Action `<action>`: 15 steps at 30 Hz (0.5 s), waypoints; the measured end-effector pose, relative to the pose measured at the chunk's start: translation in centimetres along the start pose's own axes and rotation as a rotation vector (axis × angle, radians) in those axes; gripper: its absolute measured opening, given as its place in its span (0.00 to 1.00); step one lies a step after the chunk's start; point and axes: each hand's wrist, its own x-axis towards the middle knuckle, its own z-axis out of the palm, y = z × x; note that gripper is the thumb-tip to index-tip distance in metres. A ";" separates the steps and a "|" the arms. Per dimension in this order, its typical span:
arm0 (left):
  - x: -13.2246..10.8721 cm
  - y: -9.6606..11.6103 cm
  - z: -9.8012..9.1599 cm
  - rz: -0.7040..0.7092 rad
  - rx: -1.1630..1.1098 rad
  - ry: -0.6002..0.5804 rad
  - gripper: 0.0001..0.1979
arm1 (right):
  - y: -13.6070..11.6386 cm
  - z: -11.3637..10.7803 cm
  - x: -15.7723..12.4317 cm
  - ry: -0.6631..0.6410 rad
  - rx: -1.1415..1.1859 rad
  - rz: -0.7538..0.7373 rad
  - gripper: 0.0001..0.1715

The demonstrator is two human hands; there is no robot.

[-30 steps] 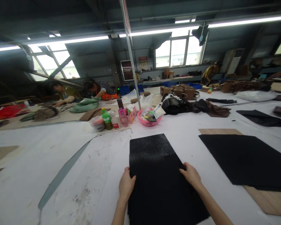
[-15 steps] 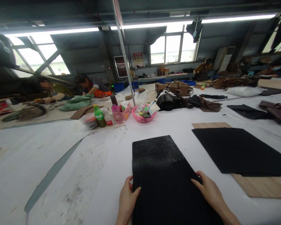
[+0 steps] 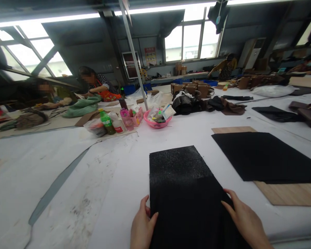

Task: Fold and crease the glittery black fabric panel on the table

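Presently both hands are set against a stack of black sheets [image 3: 184,193] lying flat on the white table [image 3: 111,180], directly before the person and close to the near edge. Left hand [image 3: 142,229]: open, fingers straight along the stack's left edge, thumb resting on its top face; nothing is gripped. Right hand [image 3: 246,221]: open and laid flat over the right edge, fingers spread on the black surface; likewise no grasp. The far part of the stack shows a coarse, glinting texture and the near part a smoother one; whether this is one folded piece or separate layers cannot be told. Judgement: the step in hand is squaring or steadying the stack from its two sides. Any further handling would call for even pressure from both palms, as the layers look limp and liable to slide out of line. To the right, well apart, a larger black sheet [image 3: 266,155] lies on a wooden board [image 3: 287,195]. Beyond, a pink basin [image 3: 157,123] and a green bottle [image 3: 106,121] stand on the table, and a co-worker [image 3: 98,86] bends over a far bench.
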 end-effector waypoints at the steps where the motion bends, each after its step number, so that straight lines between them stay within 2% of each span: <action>1: -0.2 -0.1 -0.1 -0.001 0.007 0.001 0.30 | 0.0 0.1 -0.1 0.021 -0.001 -0.015 0.28; 6: -1.1 -0.8 -0.5 -0.001 -0.072 -0.019 0.31 | 1.8 0.5 -0.7 0.050 -0.014 -0.027 0.32; 9: -1.7 -0.7 -0.6 -0.021 0.002 -0.051 0.31 | 2.0 -0.1 -0.9 0.113 -0.100 -0.094 0.36; 12: -2.6 -0.5 -0.9 -0.001 0.227 -0.063 0.30 | -0.1 -1.2 -1.4 0.273 -0.243 -0.238 0.37; 14: -3.3 -0.4 -1.1 0.137 0.408 0.054 0.28 | -2.5 -1.8 -2.2 0.338 -0.263 -0.405 0.33; 15: -3.6 -0.5 -1.0 0.250 0.476 0.125 0.28 | -3.7 -1.9 -2.7 0.339 -0.239 -0.538 0.30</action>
